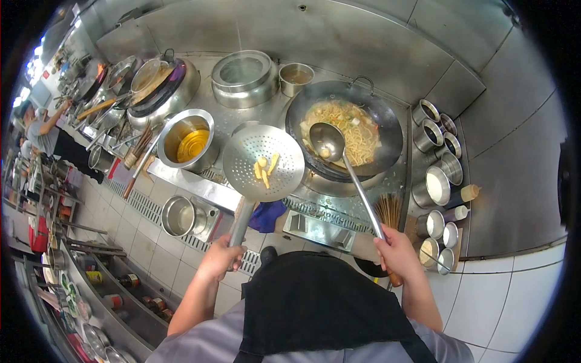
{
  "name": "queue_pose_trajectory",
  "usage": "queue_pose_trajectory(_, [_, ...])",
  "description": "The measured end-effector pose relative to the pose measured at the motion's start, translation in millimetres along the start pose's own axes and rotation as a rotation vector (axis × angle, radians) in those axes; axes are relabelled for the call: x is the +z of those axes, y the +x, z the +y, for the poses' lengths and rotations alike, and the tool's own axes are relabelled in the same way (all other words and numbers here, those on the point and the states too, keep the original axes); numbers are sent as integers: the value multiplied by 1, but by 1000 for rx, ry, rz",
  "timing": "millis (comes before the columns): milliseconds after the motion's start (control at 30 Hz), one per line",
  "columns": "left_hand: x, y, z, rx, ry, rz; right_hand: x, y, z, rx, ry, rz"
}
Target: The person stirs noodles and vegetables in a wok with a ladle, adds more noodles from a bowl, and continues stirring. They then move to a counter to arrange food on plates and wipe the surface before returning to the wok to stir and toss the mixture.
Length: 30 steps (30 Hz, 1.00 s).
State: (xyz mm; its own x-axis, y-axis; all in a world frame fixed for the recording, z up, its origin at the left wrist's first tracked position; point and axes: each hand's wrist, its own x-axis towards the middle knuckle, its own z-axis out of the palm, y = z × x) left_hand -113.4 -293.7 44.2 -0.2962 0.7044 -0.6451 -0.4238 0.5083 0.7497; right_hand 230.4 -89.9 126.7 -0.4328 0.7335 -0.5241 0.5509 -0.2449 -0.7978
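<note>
My left hand is closed around the handle of a round perforated skimmer. Several yellow strips of food lie on the skimmer, which is held in the air left of the wok. My right hand grips a long-handled metal ladle near its wooden end. The ladle's bowl is over the left part of the black wok, with a little food in it. Noodles in broth with bits of vegetable fill the wok's middle, partly hidden by the ladle.
A pot of yellow oil stands left of the skimmer. Behind are a wide steel pot and a small pot. Seasoning tins line the right side, near a bamboo brush. A person stands far left.
</note>
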Motion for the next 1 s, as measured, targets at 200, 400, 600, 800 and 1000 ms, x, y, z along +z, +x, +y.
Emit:
queue_pose_trajectory(200, [1, -3, 0, 6, -7, -34, -4, -16, -9, 8, 264, -71])
queue_pose_trajectory(400, [0, -1, 0, 19, 20, -25, -8, -24, -6, -53, 181, -57])
queue_pose_trajectory(600, [0, -4, 2, 25, 14, -14, -11, -3, 11, -11, -22, 101])
queue_pose_trajectory(800, [3, -6, 7, 32, -1, -9, -4, 12, 16, 12, 142, 34])
queue_pose_trajectory(1000, [1, -2, 1, 51, -9, -9, 3, 7, 13, -53, -101, 179])
